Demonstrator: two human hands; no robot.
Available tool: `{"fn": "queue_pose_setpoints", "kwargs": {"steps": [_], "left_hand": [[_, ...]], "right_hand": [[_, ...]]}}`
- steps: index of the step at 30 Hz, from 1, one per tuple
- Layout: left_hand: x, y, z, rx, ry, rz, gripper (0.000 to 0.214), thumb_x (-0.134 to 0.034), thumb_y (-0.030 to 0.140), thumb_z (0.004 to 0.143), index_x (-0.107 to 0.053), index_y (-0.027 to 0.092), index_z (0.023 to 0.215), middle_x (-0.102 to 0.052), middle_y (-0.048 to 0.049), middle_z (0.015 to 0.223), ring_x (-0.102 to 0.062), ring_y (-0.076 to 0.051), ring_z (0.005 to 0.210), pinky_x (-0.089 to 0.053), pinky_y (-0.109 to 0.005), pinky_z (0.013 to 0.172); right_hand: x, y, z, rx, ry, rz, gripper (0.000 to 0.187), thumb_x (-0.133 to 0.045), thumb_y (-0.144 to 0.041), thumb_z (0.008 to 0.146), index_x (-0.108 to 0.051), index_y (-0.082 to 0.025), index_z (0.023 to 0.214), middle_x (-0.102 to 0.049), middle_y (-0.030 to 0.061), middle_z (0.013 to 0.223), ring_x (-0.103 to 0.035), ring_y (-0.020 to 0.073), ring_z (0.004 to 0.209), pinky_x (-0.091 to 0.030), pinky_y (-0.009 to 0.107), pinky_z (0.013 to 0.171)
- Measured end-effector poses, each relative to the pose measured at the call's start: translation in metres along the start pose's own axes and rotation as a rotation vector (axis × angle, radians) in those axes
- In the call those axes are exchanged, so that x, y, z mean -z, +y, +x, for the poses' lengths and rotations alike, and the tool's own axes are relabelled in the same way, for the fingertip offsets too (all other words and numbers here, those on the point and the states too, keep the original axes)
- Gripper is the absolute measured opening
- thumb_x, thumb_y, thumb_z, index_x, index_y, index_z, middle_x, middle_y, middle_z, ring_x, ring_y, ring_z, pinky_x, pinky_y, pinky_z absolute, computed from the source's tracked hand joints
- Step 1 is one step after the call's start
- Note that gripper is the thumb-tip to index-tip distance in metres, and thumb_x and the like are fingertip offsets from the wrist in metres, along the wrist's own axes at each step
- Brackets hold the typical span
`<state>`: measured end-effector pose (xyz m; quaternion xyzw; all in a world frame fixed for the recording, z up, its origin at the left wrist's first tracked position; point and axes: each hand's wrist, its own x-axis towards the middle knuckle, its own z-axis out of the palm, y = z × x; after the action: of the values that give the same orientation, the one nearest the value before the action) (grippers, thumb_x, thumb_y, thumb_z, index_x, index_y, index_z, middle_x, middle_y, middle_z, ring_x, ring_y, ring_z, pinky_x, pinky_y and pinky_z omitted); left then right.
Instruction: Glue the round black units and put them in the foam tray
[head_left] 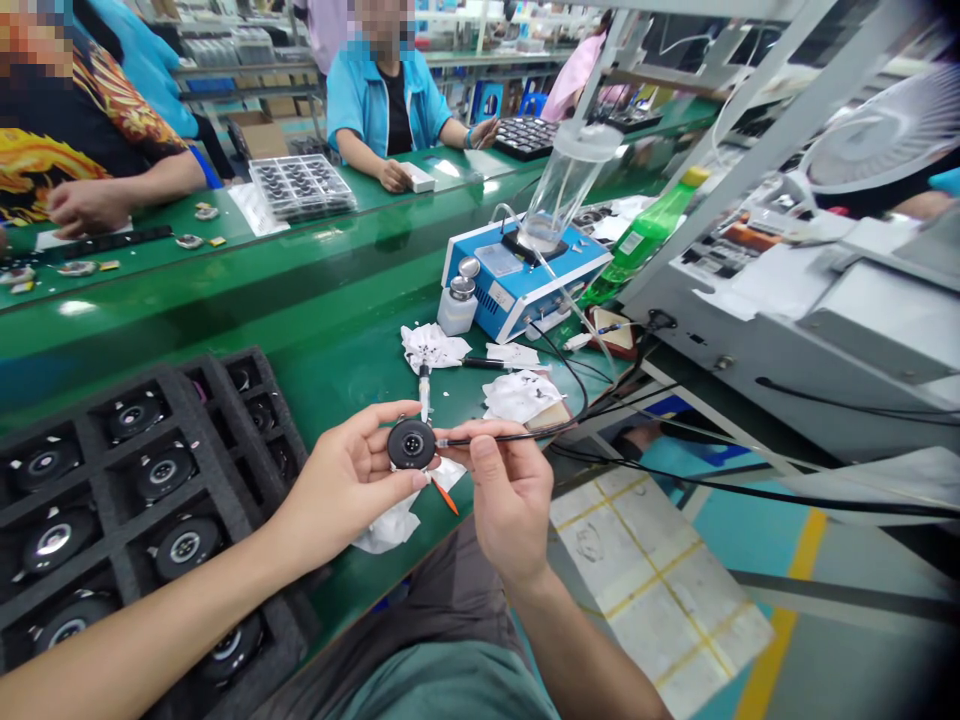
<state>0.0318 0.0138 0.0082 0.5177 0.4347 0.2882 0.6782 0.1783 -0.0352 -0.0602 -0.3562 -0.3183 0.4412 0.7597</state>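
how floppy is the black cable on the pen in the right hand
The thin black cable looks floppy, since it bows in a loose curve over the green bench. It's probably light too, being slim beside the right hand.

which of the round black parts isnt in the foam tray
The black disc in the left hand, touched by the cabled probe in the right hand; the others sit in pockets of the black foam tray.

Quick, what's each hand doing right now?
Left hand: closed, holding a round black component.
Right hand: closed, holding a thin black corded pen tool, its tip at the component.
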Motion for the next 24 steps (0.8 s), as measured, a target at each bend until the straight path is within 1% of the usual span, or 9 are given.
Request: {"fn": "queue_pose_setpoints", "kwargs": {"steps": [7, 11, 13, 15, 16, 18, 20, 22, 24], "left_hand": [[-0.002, 0.001, 0.001, 0.015, 0.029, -0.055, 0.070, -0.090, 0.016, 0.065, -0.058, 0.014, 0.128, -0.081, -0.0090, 0.100, -0.079, -0.022, 0.090, -0.060, -0.029, 0.079], [-0.001, 0.005, 0.002, -0.002, 0.116, -0.104, 0.071, -0.091, 0.016, 0.065, -0.057, 0.013, 0.128, -0.081, -0.0093, 0.099, -0.079, -0.024, 0.096, -0.061, -0.029, 0.080], [0.000, 0.008, 0.002, -0.045, 0.166, -0.130, 0.071, -0.091, 0.015, 0.066, -0.057, 0.014, 0.128, -0.081, -0.0083, 0.100, -0.078, -0.022, 0.095, -0.060, -0.028, 0.082], [0.001, 0.014, 0.003, -0.095, 0.217, -0.148, 0.068, -0.089, 0.014, 0.068, -0.057, 0.014, 0.128, -0.080, -0.0077, 0.103, -0.078, -0.020, 0.096, -0.059, -0.026, 0.083], [0.001, 0.018, 0.003, -0.119, 0.244, -0.151, 0.067, -0.088, 0.013, 0.069, -0.057, 0.014, 0.128, -0.080, -0.0077, 0.104, -0.077, -0.019, 0.097, -0.059, -0.025, 0.084], [0.001, 0.026, 0.003, -0.165, 0.287, -0.143, 0.063, -0.086, 0.011, 0.070, -0.057, 0.014, 0.127, -0.079, -0.0078, 0.104, -0.077, -0.019, 0.099, -0.058, -0.025, 0.087], [0.001, 0.034, 0.000, -0.199, 0.304, -0.125, 0.062, -0.085, 0.009, 0.070, -0.058, 0.015, 0.125, -0.079, -0.0074, 0.103, -0.076, -0.019, 0.100, -0.057, -0.026, 0.091], [0.002, 0.037, -0.005, -0.213, 0.313, -0.103, 0.062, -0.085, 0.009, 0.069, -0.058, 0.015, 0.124, -0.079, -0.0070, 0.102, -0.076, -0.019, 0.101, -0.056, -0.027, 0.093], [0.003, 0.036, -0.012, -0.200, 0.327, -0.087, 0.063, -0.086, 0.010, 0.069, -0.057, 0.016, 0.125, -0.079, -0.0070, 0.102, -0.076, -0.020, 0.100, -0.057, -0.028, 0.093]], "right_hand": [[0.004, 0.002, -0.001, 0.000, 0.035, -0.039, 0.008, -0.066, -0.029, 0.097, -0.072, -0.024, 0.097, -0.078, 0.0001, 0.095, -0.078, 0.0166, 0.091, -0.063, 0.032, 0.086], [0.038, -0.002, -0.009, -0.169, 0.092, -0.190, 0.021, -0.067, -0.041, 0.094, -0.070, -0.022, 0.103, -0.078, 0.0043, 0.098, -0.078, 0.0196, 0.092, -0.064, 0.035, 0.084], [0.061, -0.015, -0.013, -0.414, -0.036, -0.394, 0.032, -0.069, -0.047, 0.090, -0.071, -0.019, 0.105, -0.079, 0.0083, 0.098, -0.078, 0.0205, 0.082, -0.062, 0.031, 0.069], [0.077, -0.034, -0.014, -0.624, -0.334, -0.641, 0.033, -0.068, -0.047, 0.090, -0.073, -0.016, 0.100, -0.079, 0.0092, 0.088, -0.075, 0.0197, 0.071, -0.056, 0.027, 0.058], [0.078, -0.043, -0.011, -0.634, -0.467, -0.734, 0.031, -0.065, -0.045, 0.092, -0.074, -0.016, 0.098, -0.078, 0.0079, 0.083, -0.074, 0.0188, 0.069, -0.054, 0.027, 0.058], [0.069, -0.054, 0.001, -0.488, -0.573, -0.862, 0.027, -0.058, -0.041, 0.096, -0.074, -0.018, 0.098, -0.076, 0.0049, 0.078, -0.073, 0.0177, 0.070, -0.052, 0.026, 0.062], [0.046, -0.049, 0.020, -0.267, -0.559, -1.028, 0.028, -0.052, -0.039, 0.099, -0.072, -0.020, 0.099, -0.077, 0.0052, 0.080, -0.073, 0.0189, 0.075, -0.052, 0.028, 0.068], [0.019, -0.029, 0.042, -0.128, -0.457, -1.319, 0.031, -0.049, -0.041, 0.101, -0.068, -0.020, 0.111, -0.079, 0.0101, 0.094, -0.075, 0.0241, 0.092, -0.053, 0.032, 0.078], [-0.004, -0.004, 0.059, -0.100, -0.460, -1.622, 0.042, -0.054, -0.042, 0.099, -0.057, -0.016, 0.131, -0.078, 0.0171, 0.108, -0.074, 0.0302, 0.102, -0.053, 0.037, 0.085]]}}
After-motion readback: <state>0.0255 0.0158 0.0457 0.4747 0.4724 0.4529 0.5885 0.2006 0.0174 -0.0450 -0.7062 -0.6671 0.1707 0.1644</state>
